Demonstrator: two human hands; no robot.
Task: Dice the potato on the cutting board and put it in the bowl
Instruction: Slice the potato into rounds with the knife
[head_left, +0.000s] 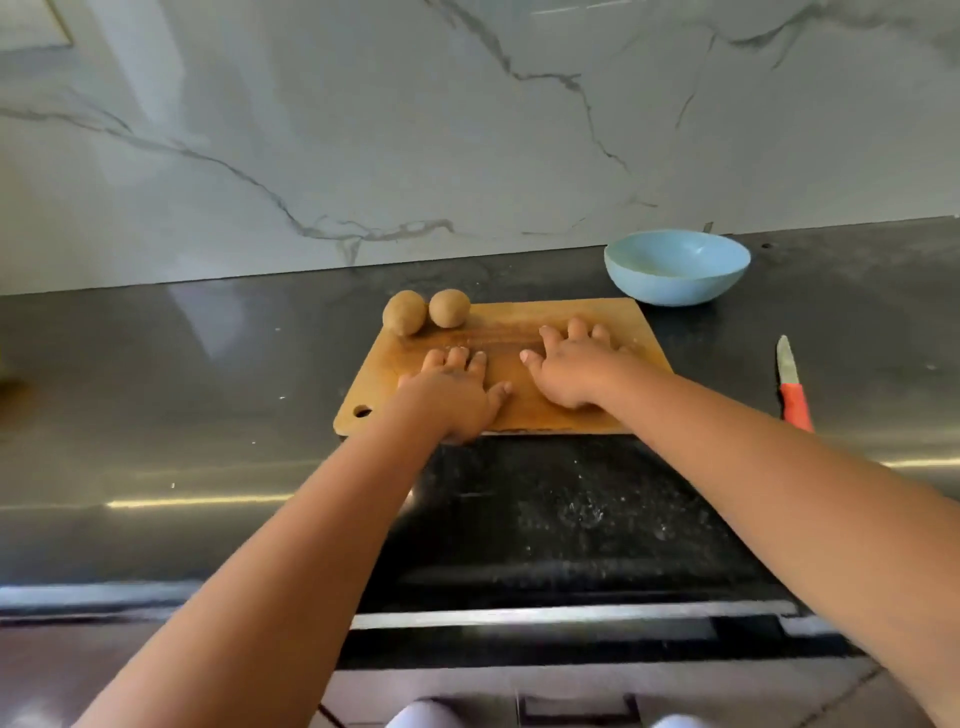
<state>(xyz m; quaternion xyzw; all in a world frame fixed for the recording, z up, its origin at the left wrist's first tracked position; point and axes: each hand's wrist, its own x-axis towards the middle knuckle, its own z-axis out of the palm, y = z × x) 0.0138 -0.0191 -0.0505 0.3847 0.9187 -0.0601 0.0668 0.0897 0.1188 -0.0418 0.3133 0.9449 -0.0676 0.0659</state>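
Observation:
Two whole brown potatoes sit side by side at the far left corner of the wooden cutting board: the left potato and the right potato. My left hand lies flat on the board's near left part, fingers spread. My right hand lies flat on the board's middle right, fingers spread. Neither hand holds anything. A light blue bowl stands empty behind the board's far right corner. A knife with a red handle lies on the counter to the right of the board.
The board rests on a dark counter below a marble-patterned wall. A black glass surface lies between me and the board. A hole marks the board's near left corner.

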